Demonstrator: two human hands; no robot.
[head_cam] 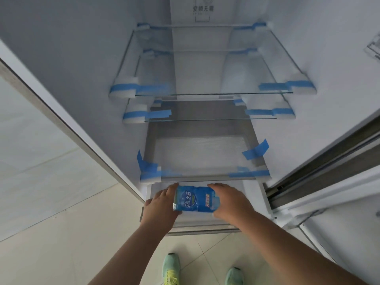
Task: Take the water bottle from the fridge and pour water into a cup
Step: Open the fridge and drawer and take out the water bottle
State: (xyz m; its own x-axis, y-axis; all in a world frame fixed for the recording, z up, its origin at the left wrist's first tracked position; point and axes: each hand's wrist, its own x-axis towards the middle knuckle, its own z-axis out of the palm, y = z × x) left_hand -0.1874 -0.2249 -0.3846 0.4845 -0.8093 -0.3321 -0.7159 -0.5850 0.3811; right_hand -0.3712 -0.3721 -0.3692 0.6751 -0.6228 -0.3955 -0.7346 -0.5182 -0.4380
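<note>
A water bottle (196, 199) with a blue label lies sideways between my two hands, just over the open bottom drawer (203, 222) of the fridge. My left hand (162, 204) grips its left end and my right hand (228, 200) grips its right end. The cap and the base are hidden by my fingers. No cup is in view.
The fridge stands open with glass shelves (213, 94) above, their corners held by foam blocks and blue tape. The fridge door (320, 204) is open at the right. A side wall (41, 112) is at the left. My green shoes (171, 269) stand on the tiled floor below.
</note>
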